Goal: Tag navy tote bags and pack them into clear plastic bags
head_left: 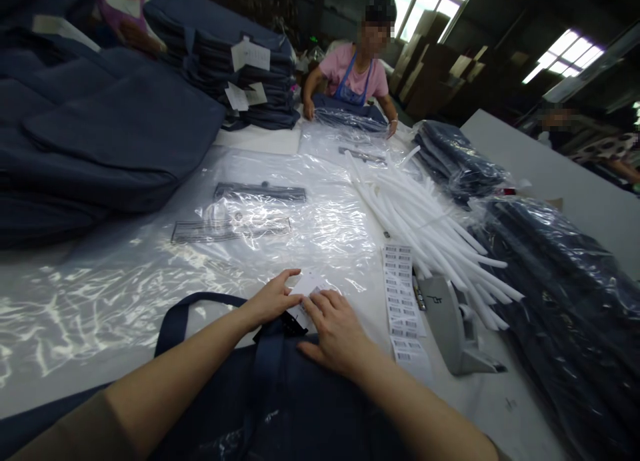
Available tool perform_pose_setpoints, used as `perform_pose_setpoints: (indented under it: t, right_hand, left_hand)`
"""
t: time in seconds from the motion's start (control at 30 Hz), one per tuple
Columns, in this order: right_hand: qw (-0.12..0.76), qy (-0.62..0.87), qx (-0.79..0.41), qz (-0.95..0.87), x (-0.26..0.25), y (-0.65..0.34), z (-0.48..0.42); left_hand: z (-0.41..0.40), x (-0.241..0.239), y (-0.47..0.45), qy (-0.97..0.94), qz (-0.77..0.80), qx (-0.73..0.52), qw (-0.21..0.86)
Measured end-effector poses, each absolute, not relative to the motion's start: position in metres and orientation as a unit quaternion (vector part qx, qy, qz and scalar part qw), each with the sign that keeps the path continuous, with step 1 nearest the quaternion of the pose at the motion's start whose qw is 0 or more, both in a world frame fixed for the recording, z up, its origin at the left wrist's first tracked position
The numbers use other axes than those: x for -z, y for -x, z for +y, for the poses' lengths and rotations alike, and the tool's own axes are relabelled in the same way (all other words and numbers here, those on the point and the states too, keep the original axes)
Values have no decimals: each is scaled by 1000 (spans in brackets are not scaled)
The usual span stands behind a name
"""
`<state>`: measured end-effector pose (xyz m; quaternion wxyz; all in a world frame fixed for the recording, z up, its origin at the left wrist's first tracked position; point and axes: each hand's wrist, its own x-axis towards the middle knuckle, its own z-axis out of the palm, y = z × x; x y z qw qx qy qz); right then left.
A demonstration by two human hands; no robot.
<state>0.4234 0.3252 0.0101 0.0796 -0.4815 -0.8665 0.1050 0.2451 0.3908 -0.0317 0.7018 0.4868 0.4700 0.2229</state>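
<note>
A white hang tag [300, 314] lies at the top edge of a navy blue bag [310, 394] in front of me. My left hand [275, 301] pinches the tag's left side between thumb and fingers. On the tag's right side rest the fingertips of my right hand [335, 327], its thumb spread apart over the bag. A small black piece [294, 325] shows under the tag. The bag's strap [173, 317] loops up on the left. A strip of barcode stickers [400, 294] lies right of my hands.
Clear plastic bags [240, 241] cover the table ahead. White foam rods [425, 214] and a grey tape dispenser [450, 327] are at right, beside wrapped bags [565, 281]. Navy bags [100, 134] pile up at left. A co-worker [355, 74] handles a bag across the table.
</note>
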Motion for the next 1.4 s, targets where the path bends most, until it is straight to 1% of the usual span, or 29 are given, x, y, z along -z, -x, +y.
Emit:
perform_pose_setpoints:
  t: [0.1, 0.17, 0.23, 0.3, 0.4, 0.5, 0.6, 0.67, 0.73, 0.8, 0.83, 0.87, 0.9, 0.97, 1.07, 1.13, 1.23, 1.3, 1.4]
  right_hand:
    - [51, 539, -164, -825, 8, -405, 315]
    - [39, 546, -185, -816, 14, -398, 317]
    - [5, 526, -190, -829, 13, -394, 322]
    - [-42, 495, -181, -849, 8, -393, 326]
    - [-79, 462, -168, -867, 2, -393, 331]
    - [-81, 451, -176, -871, 1, -393, 333]
    - [-75, 449, -188, -870, 6, -395, 332]
    - [-45, 452, -211, -866, 11, -399, 331]
    - [40, 472, -242, -847, 17, -407, 332]
    - [132, 499, -254, -818, 24, -416, 338]
    - [151, 508, -248, -811, 28, -420, 343]
    - [140, 506, -236, -818, 31, -423, 349]
    - [109, 489, -223, -836, 33, -425, 356]
    - [24, 418, -201, -885, 36, -423, 371]
    - [-74, 308, -194, -928, 33, -408, 393]
    - [-116, 291, -212, -926, 27, -398, 404]
    - [-135, 298, -253, -911, 16, -394, 412]
    - [-118, 304, -275, -905, 7, -401, 411]
    - [-74, 317, -298, -897, -5, -418, 401]
  left_hand:
    - [387, 21, -238, -516, 478, -204, 681]
    - [385, 13, -227, -579, 465, -164, 649]
    - [383, 7, -212, -680, 439, -112, 576]
    - [382, 3, -197, -776, 415, -76, 469]
    - [380, 6, -186, -855, 376, -47, 355]
    - [382, 15, -191, -888, 356, -20, 289]
    - [384, 23, -205, -900, 356, -14, 253]
    - [384, 25, -212, -908, 340, -20, 245]
    - [385, 25, -216, -912, 332, -32, 240]
    - [386, 26, -216, -900, 362, -44, 240]
    - [387, 27, -214, -887, 389, -46, 243]
    - [388, 28, -211, -873, 418, -44, 247]
    - [389, 29, -207, -860, 441, -37, 255]
    - [391, 30, -199, -843, 463, -18, 273]
    - [390, 22, -192, -837, 459, 4, 297]
    - [388, 12, -192, -833, 446, 26, 327]
    - [386, -4, -198, -820, 410, 78, 393]
    - [385, -11, -203, -810, 396, 92, 422]
    - [380, -16, -211, -802, 389, 79, 446]
